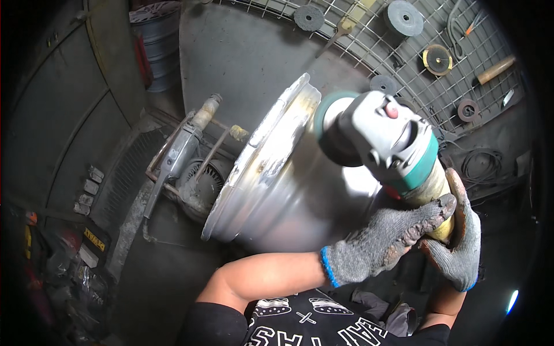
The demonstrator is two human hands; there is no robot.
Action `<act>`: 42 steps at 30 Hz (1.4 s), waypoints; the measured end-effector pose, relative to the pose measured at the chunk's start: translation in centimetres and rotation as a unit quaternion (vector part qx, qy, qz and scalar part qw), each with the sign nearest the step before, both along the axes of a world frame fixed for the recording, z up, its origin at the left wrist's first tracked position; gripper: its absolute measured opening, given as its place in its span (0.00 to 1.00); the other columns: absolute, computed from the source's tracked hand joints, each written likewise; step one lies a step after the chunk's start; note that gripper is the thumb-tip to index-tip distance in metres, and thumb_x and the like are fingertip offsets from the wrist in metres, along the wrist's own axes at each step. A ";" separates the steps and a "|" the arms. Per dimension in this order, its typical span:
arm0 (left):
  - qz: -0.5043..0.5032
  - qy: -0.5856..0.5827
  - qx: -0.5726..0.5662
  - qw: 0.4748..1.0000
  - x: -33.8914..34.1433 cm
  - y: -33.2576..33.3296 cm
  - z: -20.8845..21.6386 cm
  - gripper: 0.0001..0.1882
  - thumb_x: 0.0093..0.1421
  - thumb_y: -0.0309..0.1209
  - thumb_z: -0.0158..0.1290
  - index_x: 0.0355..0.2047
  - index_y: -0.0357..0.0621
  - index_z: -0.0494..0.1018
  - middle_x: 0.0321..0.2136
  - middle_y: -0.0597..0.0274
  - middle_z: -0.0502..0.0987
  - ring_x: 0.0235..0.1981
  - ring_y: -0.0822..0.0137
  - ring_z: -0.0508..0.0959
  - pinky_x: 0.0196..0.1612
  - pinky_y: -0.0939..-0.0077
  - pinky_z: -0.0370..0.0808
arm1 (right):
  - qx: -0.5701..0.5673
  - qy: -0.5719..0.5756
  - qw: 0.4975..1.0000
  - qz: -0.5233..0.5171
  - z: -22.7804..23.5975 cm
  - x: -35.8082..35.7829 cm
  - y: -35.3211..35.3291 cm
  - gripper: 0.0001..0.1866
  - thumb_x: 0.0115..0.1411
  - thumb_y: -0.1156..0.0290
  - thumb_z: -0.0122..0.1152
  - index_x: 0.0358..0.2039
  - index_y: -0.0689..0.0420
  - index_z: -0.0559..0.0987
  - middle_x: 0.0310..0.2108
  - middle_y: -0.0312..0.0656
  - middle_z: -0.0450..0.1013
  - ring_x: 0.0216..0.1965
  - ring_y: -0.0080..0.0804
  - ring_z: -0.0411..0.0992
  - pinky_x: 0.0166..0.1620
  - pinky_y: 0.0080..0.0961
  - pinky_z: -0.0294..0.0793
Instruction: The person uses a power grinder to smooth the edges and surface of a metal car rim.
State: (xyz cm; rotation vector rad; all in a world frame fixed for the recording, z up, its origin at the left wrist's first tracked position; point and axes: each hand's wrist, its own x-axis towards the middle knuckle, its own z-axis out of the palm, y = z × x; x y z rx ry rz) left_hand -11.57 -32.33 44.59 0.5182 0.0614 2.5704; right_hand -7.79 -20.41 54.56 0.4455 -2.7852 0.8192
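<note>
Both my hands are on an angle grinder (398, 135) with a grey metal head, a teal band and a yellowish, dirty rear body. My left hand (392, 239), in a grey knit glove with a blue cuff and a worn, stained thumb side, wraps the rear body. My gloved right hand (464, 239) grips the same end from the right, fingers along its side. The grinder's round green-edged disc (334, 118) is beside the lip of a silvery metal wheel rim (277, 173), tilted on its side. Whether disc and rim touch, I cannot tell.
A wire grid (358, 49) at the back holds abrasive discs (404, 18) and a wooden handle (496, 70). Left of the rim stands a metal clamp-like fixture (179, 150). A drum-like stack (157, 46) is behind. Coiled cable (482, 164) hangs right; clutter (75, 259) lies lower left.
</note>
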 end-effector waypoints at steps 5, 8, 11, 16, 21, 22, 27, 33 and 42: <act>0.067 0.082 -0.129 0.986 2.4 -0.6 -2.4 0.17 0.63 0.22 0.46 0.53 0.38 0.67 0.56 0.59 0.64 0.56 0.68 0.66 0.59 0.72 0.64 | 0.087 0.018 0.994 0.064 0.8 -0.2 -0.4 0.43 0.32 0.64 0.72 0.52 0.66 0.70 0.46 0.54 0.72 0.47 0.44 0.72 0.51 0.31 0.67; 0.286 0.180 -0.249 0.907 3.6 0.2 -4.6 0.17 0.64 0.24 0.45 0.54 0.47 0.67 0.59 0.62 0.61 0.57 0.65 0.64 0.61 0.68 0.60 | 0.179 0.059 0.977 0.099 1.1 0.0 -2.2 0.39 0.31 0.64 0.72 0.48 0.65 0.73 0.41 0.53 0.74 0.39 0.46 0.75 0.43 0.29 0.71; 0.493 0.263 -0.359 0.748 3.9 0.1 -6.0 0.19 0.63 0.25 0.47 0.55 0.50 0.67 0.59 0.61 0.61 0.56 0.64 0.64 0.60 0.65 0.60 | 0.200 0.051 0.973 0.108 1.2 0.0 -3.5 0.39 0.30 0.65 0.72 0.48 0.63 0.75 0.41 0.52 0.74 0.39 0.44 0.75 0.43 0.29 0.70; 0.456 0.227 -0.330 0.795 4.4 0.0 -5.8 0.25 0.60 0.27 0.52 0.58 0.46 0.62 0.58 0.56 0.62 0.53 0.59 0.66 0.56 0.61 0.65 | 0.269 -0.019 0.961 0.060 2.6 0.7 -4.7 0.39 0.31 0.66 0.72 0.50 0.62 0.73 0.47 0.50 0.72 0.45 0.43 0.71 0.49 0.30 0.65; 0.532 0.301 -0.315 0.727 2.1 -0.3 -5.6 0.24 0.63 0.35 0.46 0.58 0.41 0.60 0.56 0.51 0.62 0.51 0.60 0.67 0.54 0.62 0.68 | 0.273 0.080 0.957 0.048 1.2 1.1 -3.2 0.37 0.35 0.69 0.70 0.51 0.63 0.72 0.52 0.49 0.70 0.51 0.43 0.68 0.54 0.33 0.62; 0.480 0.273 -0.295 0.780 2.4 -0.6 -5.5 0.23 0.62 0.34 0.46 0.57 0.41 0.61 0.55 0.52 0.63 0.51 0.60 0.68 0.54 0.63 0.68 | 0.274 0.080 0.957 0.051 1.2 1.0 -3.5 0.37 0.35 0.69 0.70 0.51 0.63 0.72 0.52 0.49 0.70 0.51 0.43 0.68 0.54 0.33 0.62; 0.368 0.203 -0.251 0.872 3.6 -0.8 -5.2 0.20 0.62 0.30 0.49 0.54 0.40 0.64 0.52 0.56 0.67 0.51 0.64 0.70 0.53 0.67 0.69 | 0.336 0.125 0.932 0.057 1.1 1.0 -3.8 0.40 0.26 0.66 0.71 0.48 0.58 0.75 0.43 0.48 0.74 0.42 0.46 0.73 0.45 0.33 0.68; 0.303 0.173 -0.209 0.914 1.9 -1.4 -4.3 0.18 0.61 0.28 0.49 0.52 0.40 0.66 0.50 0.60 0.69 0.51 0.67 0.71 0.53 0.71 0.70 | 0.262 0.134 0.952 0.088 0.8 -0.6 -4.4 0.41 0.25 0.64 0.70 0.48 0.61 0.75 0.42 0.51 0.74 0.40 0.45 0.74 0.42 0.31 0.69; 0.267 0.166 -0.153 0.937 1.8 -1.4 -4.5 0.20 0.64 0.31 0.46 0.55 0.42 0.62 0.51 0.61 0.69 0.53 0.68 0.69 0.55 0.72 0.68 | 0.234 0.068 0.966 0.086 1.0 -0.7 -4.0 0.38 0.34 0.74 0.66 0.52 0.68 0.70 0.50 0.55 0.70 0.53 0.47 0.69 0.57 0.33 0.62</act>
